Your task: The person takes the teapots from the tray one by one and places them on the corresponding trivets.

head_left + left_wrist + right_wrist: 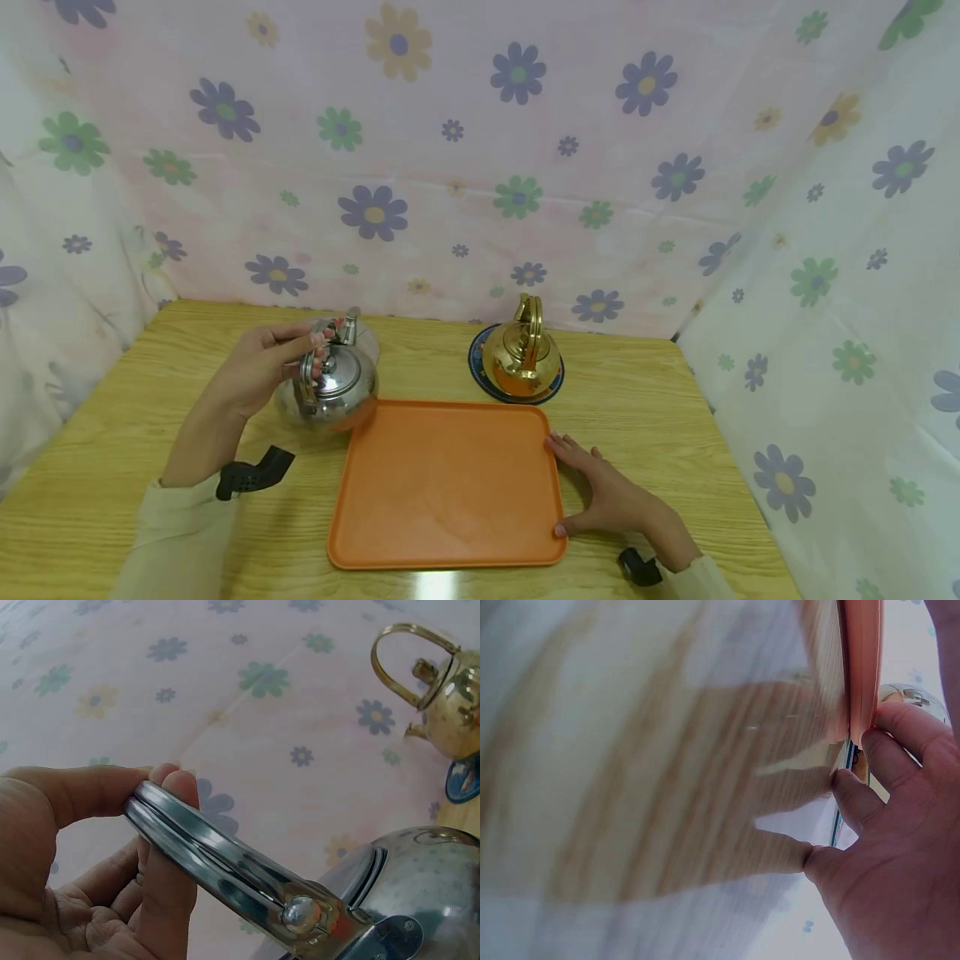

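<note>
A shiny silver kettle (333,408) is at the upper left corner of the orange tray (453,492), overlapping it in the head view. My left hand (255,371) grips the kettle's arched handle; in the left wrist view, thumb and fingers close round the metal handle (217,851). The gap under the kettle is hard to judge. Along the tray's right edge, my right hand (611,492) lies with fingers spread, thumb and fingertips touching the rim. From the right wrist, some fingers (855,799) rest on the wooden table beside the tray rim (864,667).
Behind the tray, a gold kettle (521,367) stands on a dark blue patterned plate (480,379). A pale plate (369,343) lies partly hidden behind the silver kettle. Flowered cloth (450,167) hangs at the back and sides of the wooden table (637,400).
</note>
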A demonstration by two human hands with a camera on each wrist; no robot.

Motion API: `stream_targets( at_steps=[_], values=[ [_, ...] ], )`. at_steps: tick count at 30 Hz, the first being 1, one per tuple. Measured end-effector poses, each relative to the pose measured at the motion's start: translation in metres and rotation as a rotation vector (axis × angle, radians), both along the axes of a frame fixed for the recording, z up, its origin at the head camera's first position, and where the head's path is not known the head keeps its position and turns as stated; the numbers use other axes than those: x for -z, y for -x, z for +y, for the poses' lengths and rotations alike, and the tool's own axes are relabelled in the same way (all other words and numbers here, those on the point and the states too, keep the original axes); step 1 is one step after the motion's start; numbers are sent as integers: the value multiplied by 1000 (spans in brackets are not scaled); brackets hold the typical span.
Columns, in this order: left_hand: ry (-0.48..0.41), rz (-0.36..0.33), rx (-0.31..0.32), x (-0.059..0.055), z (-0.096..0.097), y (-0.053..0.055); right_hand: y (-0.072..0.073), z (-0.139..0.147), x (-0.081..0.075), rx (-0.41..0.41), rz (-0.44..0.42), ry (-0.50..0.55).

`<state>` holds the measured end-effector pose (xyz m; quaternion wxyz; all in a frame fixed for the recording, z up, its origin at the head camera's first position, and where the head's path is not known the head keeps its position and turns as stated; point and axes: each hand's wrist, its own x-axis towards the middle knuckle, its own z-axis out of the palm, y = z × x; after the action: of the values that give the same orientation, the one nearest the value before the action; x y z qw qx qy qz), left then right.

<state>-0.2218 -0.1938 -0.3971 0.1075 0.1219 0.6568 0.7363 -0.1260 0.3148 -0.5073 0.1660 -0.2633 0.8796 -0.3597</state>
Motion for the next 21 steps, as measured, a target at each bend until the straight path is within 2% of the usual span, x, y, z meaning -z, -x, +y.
stream_targets(
  at_steps=[8, 21],
  values=[
    [-8, -23, 13, 5, -7, 17, 0, 0, 1, 2, 4, -8],
    [129, -22, -5, 9, -17, 31, 2, 1, 3, 8, 9, -4]
  ],
)
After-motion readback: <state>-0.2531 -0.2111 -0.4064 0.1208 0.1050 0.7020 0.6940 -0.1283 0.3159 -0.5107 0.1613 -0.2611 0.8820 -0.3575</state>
